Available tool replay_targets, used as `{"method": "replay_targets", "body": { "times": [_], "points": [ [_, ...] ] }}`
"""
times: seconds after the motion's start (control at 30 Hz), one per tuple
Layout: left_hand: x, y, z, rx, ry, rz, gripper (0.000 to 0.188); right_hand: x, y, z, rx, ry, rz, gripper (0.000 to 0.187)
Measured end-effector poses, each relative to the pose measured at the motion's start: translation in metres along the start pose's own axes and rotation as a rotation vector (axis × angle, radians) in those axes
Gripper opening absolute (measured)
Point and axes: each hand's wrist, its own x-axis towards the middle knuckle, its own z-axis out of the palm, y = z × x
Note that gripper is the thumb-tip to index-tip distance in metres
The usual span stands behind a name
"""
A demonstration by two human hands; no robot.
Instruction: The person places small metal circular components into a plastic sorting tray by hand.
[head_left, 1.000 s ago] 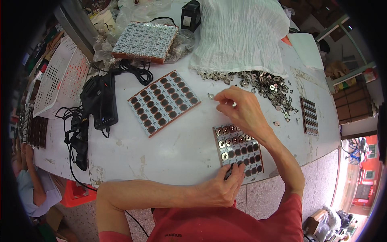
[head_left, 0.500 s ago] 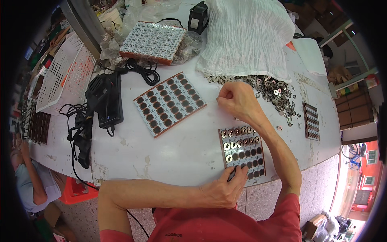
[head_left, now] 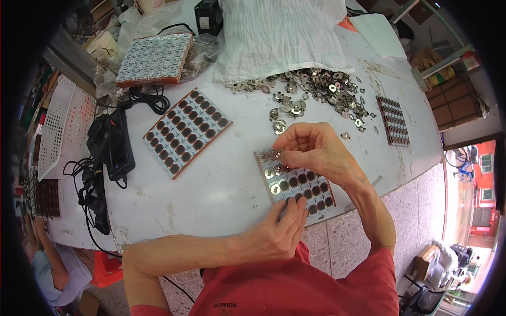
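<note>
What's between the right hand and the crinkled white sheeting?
Loose small metal pieces on the white tabletop lie between the right hand and the crinkled white sheeting, in the head view.

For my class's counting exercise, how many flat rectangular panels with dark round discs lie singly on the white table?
3: near panel, at the bare left hand; middle panel, farther left; right panel, near the right edge of the table. White crinkled fabric may hide others.
</note>
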Motion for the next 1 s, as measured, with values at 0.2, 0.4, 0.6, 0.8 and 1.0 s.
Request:
{"method": "replay_targets", "body": {
  "times": [0.2, 0.4, 0.6, 0.8, 1.0],
  "points": [
    [0.001, 0.000, -0.002, 0.015, -0.026, 0.018, 0.032, -0.022, 0.014, -0.004, 0.043, 0.048, 0.007, 0.013],
    [0.000, -0.001, -0.002, 0.024, -0.030, 0.023, 0.033, -0.042, 0.026, 0.005, -0.011, 0.131, -0.039, 0.012],
    [0.000, 0.000, -0.002, 0.027, -0.028, 0.021, 0.033, -0.049, 0.028, 0.007, -0.117, 0.053, 0.025, 0.012],
    [-0.001, 0.000, -0.001, 0.028, -0.026, 0.022, 0.035, -0.050, 0.029, 0.013, -0.110, 0.079, 0.013, 0.012],
    [-0.001, 0.000, -0.001, 0.029, -0.030, 0.018, 0.036, -0.050, 0.026, 0.012, -0.137, 0.055, 0.053, 0.017]
  ]
}}
